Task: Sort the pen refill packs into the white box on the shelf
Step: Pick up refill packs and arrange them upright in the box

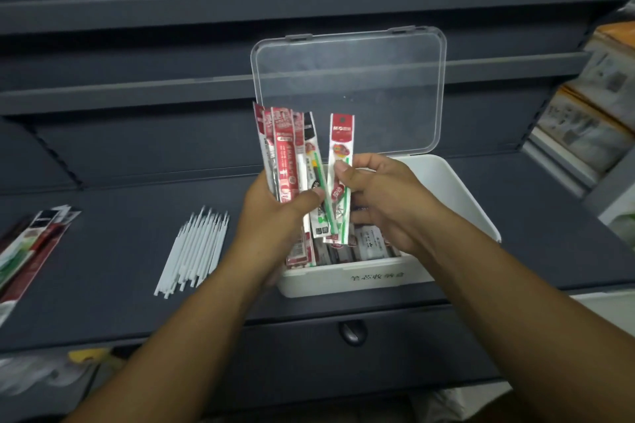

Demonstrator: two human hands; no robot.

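A white box (457,189) stands on the dark shelf with its clear lid (350,86) hinged open at the back. Several refill packs (371,244) lie inside it. My left hand (275,216) is above the box's left end, shut on a fanned bunch of red, white and black refill packs (285,154) held upright. My right hand (385,196) pinches one red-and-white pack with a green refill (340,161) between thumb and fingers, right beside the bunch, over the box.
A loose pile of bare white refills (196,247) lies on the shelf (120,302) left of the box. More refill packs (31,247) lie at the far left edge. Stacked packaged goods (591,120) fill the right side. A drawer lock (352,333) sits below.
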